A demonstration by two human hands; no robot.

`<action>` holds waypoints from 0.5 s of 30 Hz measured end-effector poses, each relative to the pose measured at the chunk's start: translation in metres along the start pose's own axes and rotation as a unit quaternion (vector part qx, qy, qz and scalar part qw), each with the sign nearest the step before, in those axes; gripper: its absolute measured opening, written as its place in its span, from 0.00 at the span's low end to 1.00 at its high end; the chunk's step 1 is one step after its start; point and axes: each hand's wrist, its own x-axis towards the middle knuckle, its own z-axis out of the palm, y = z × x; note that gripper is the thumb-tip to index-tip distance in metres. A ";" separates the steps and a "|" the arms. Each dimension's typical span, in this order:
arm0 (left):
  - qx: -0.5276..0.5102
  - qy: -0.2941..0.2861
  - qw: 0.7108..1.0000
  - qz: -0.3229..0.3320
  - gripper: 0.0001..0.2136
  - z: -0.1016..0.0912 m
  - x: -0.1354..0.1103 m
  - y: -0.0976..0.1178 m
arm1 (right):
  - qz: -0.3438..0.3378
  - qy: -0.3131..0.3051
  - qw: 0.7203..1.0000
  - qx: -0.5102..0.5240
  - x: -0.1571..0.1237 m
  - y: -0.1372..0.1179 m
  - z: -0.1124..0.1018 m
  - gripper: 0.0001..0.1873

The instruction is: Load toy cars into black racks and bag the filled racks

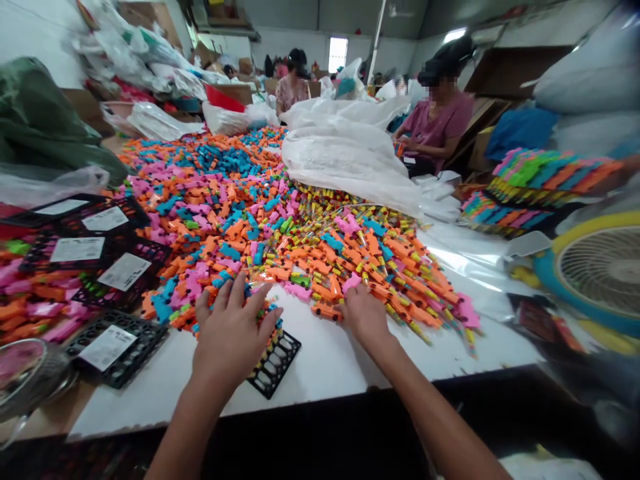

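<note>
My left hand (227, 333) is spread, palm down, over a black plastic rack (273, 370) with oval holes. Small colored pieces stand in the rack's far part, mostly hidden under that hand. At the edge of the pile, my right hand (364, 317) has its fingers bent together among the toy cars. An orange toy car (327, 311) lies by its fingertips, and a pink toy car (351, 282) shows just beyond them. What those fingers grip is hidden. Many cars nearby sit on thin clear tubes with yellow parts (400, 303).
A large pile of loose toy cars (200, 193) covers the white tabletop (330, 373). Black racks with white labels (107, 347) lie left, beside a metal basket (33, 380). Filled racks (550, 177) and a fan (600, 267) stand right. Co-workers (437, 123) sit beyond plastic sheeting (345, 153).
</note>
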 end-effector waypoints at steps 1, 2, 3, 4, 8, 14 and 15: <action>-0.006 -0.003 1.000 -0.016 0.22 -0.002 0.003 0.002 | 0.000 -0.016 1.000 -0.003 0.003 0.002 -0.002 0.13; -0.016 -0.007 1.000 -0.026 0.23 -0.005 0.004 0.003 | 0.002 -0.021 1.000 0.007 0.005 0.003 -0.003 0.12; -0.030 -0.008 0.999 -0.023 0.24 -0.008 0.005 0.002 | 0.009 -0.017 0.999 0.027 0.005 0.005 -0.003 0.12; -0.043 -0.005 0.999 -0.008 0.25 -0.011 0.004 0.001 | 0.019 -0.003 0.998 0.057 0.004 0.006 -0.001 0.11; -0.070 0.009 0.991 0.113 0.27 -0.013 -0.004 -0.010 | 0.007 -0.004 0.941 0.339 -0.014 0.008 0.016 0.12; -0.098 -0.003 0.985 0.144 0.23 0.008 -0.007 -0.017 | -0.064 -0.224 0.702 0.673 -0.053 -0.030 0.047 0.19; -0.103 0.004 0.985 0.142 0.23 0.010 -0.006 -0.017 | -0.070 -0.252 0.676 0.689 -0.058 -0.039 0.050 0.19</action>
